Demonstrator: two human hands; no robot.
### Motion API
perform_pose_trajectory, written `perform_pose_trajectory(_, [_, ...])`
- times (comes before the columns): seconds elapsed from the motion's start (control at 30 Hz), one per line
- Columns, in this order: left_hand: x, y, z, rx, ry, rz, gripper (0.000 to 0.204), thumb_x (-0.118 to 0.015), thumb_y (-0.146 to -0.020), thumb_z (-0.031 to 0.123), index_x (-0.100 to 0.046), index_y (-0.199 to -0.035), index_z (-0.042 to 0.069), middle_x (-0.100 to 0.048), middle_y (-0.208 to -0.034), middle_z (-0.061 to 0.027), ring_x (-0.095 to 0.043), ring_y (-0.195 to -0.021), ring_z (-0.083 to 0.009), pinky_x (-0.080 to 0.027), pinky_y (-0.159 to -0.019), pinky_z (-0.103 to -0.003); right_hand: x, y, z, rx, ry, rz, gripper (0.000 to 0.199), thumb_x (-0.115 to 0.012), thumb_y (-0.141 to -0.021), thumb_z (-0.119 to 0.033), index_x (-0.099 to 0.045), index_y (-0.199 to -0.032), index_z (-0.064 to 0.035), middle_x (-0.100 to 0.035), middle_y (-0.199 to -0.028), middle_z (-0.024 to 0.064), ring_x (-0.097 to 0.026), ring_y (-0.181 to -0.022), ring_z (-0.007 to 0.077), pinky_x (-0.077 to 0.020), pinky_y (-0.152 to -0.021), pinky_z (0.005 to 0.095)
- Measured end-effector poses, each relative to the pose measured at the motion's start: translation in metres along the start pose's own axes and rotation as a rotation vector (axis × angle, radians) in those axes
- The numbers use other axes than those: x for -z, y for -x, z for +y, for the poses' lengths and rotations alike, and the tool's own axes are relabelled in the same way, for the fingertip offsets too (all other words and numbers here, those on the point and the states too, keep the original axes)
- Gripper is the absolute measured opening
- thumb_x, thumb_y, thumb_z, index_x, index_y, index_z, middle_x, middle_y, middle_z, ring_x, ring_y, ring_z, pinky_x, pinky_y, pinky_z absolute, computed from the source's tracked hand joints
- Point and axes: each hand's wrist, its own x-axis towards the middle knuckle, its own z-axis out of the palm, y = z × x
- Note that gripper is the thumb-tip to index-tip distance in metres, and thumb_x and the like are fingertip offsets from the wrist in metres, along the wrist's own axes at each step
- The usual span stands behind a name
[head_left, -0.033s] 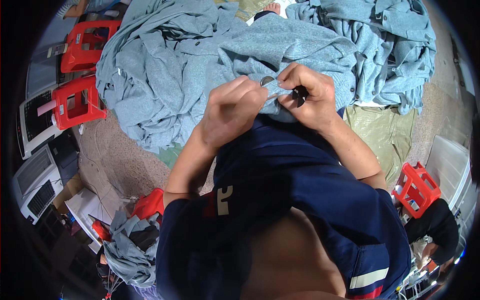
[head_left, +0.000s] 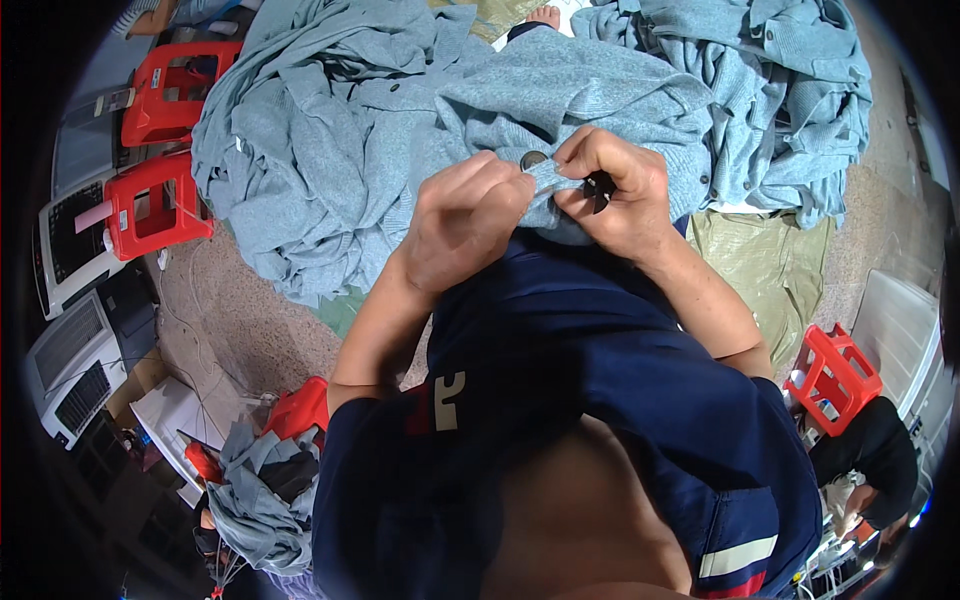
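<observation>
A light blue knitted cardigan (head_left: 610, 85) is bunched over my lap, with a dark round button (head_left: 533, 160) showing between my hands. My left hand (head_left: 470, 215) is closed, its fingers pinching the cardigan's edge. Opposite it, my right hand (head_left: 625, 190) grips the same edge between thumb and forefinger. Tucked in that hand's curled fingers is a small black tool (head_left: 600, 188), which looks like thread snips; most of it is hidden. The stretch of knit between the two hands is short and pulled up.
Heaps of similar blue knitwear lie at left (head_left: 330, 150) and right (head_left: 790, 90). Red plastic stools (head_left: 155, 210) stand on the left, another red stool (head_left: 835, 375) on the right. A greenish plastic sheet (head_left: 765, 265) covers some floor. A person in black (head_left: 870, 460) is at lower right.
</observation>
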Motion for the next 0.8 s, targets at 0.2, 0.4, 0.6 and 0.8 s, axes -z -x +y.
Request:
perform_pose_trajectory(0.2, [-0.007,0.005,-0.017,-0.006,-0.228,0.082,0.026,-0.064,-0.068,-0.005,-0.058,-0.091,0.003,-0.060,-0.081,-0.0097,-0.059,-0.071,-0.0265,-0.048,-0.061,-0.035,0.010,-0.002,-0.006,0.139,0.351,-0.142,0.027,-0.069,-0.061,0.001,-0.052,-0.081,-0.0050,-0.058,-0.083,0.0090,-0.061,-0.071,0.0262,-0.0488,-0.057,0.0339])
perform_pose_trajectory(0.4, [0.032,0.053,-0.051,0.404,-0.283,-0.053,0.021,-0.064,-0.072,-0.002,-0.063,-0.092,0.003,-0.063,-0.090,-0.0104,-0.058,-0.088,-0.0280,-0.045,-0.076,-0.037,0.075,0.029,0.015,-0.093,0.417,-0.188,0.031,-0.064,-0.062,0.010,-0.062,-0.089,-0.0049,-0.062,-0.093,0.0076,-0.061,-0.088,0.0260,-0.0494,-0.072,0.0353])
perform_pose_trajectory(0.6, [0.058,0.061,-0.044,0.857,0.495,0.081,0.015,-0.067,-0.073,-0.004,-0.054,-0.078,0.002,-0.054,-0.081,-0.0017,-0.051,-0.077,-0.0132,-0.040,-0.074,-0.024,0.082,0.049,0.017,-0.132,0.347,-0.053,0.037,-0.059,-0.057,0.014,-0.058,-0.091,-0.0002,-0.061,-0.091,0.0104,-0.061,-0.091,0.0294,-0.0490,-0.078,0.0351])
perform_pose_trajectory(0.8, [0.061,0.031,-0.016,0.965,1.179,0.072,0.030,-0.071,-0.068,0.022,-0.047,-0.079,0.007,-0.046,-0.084,-0.0032,-0.044,-0.082,-0.0158,-0.033,-0.077,-0.026,0.087,0.053,0.016,0.182,0.539,0.069,0.028,-0.070,-0.059,0.007,-0.062,-0.084,-0.0037,-0.060,-0.083,0.0079,-0.059,-0.073,0.0245,-0.0478,-0.062,0.0324])
